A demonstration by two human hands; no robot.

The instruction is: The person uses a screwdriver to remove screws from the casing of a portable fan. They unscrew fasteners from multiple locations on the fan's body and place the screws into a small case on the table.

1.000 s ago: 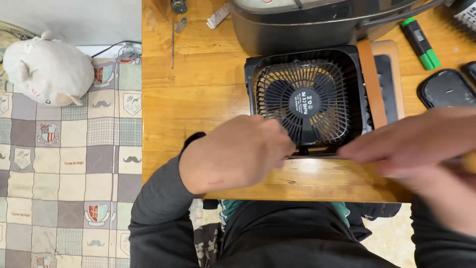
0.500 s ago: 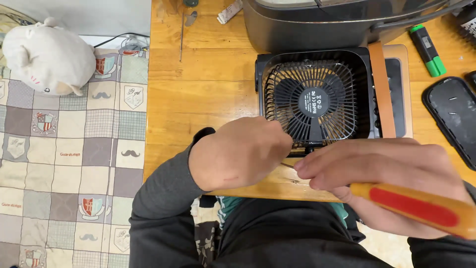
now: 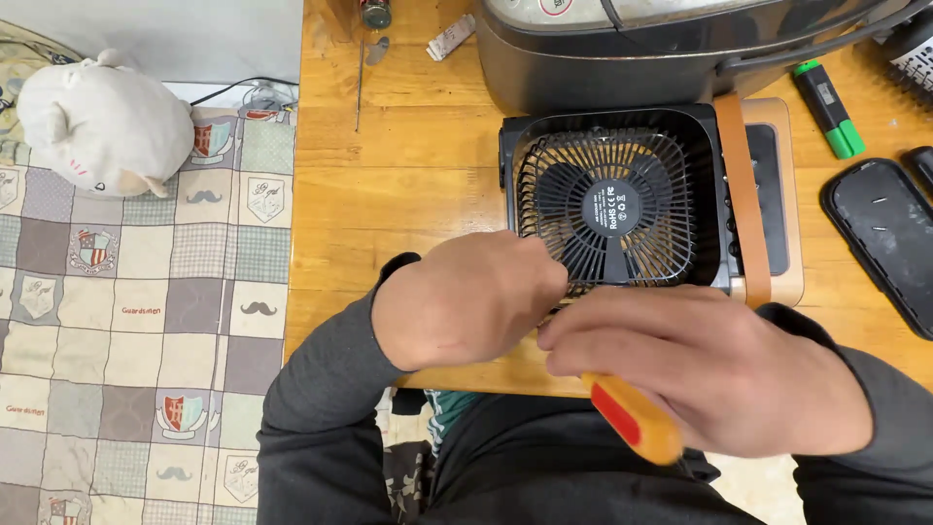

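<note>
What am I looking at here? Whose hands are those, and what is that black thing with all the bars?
The picture comes from a camera worn on a person's head, looking down, so you see that person's own two hands and dark sleeves from above. They sit at a wooden table. The black thing with the bars is a small square fan lying flat, with its grille facing up. The left hand rests at the fan's near corner. The right hand has its grip closed on a tool with a yellow and red handle, probably a screwdriver; its tip is hidden behind the hands. Behind the fan stands a big dark appliance. A green marker and a flat black cover lie to the right. On the left, a white plush toy sits on a patchwork blanket.
</note>
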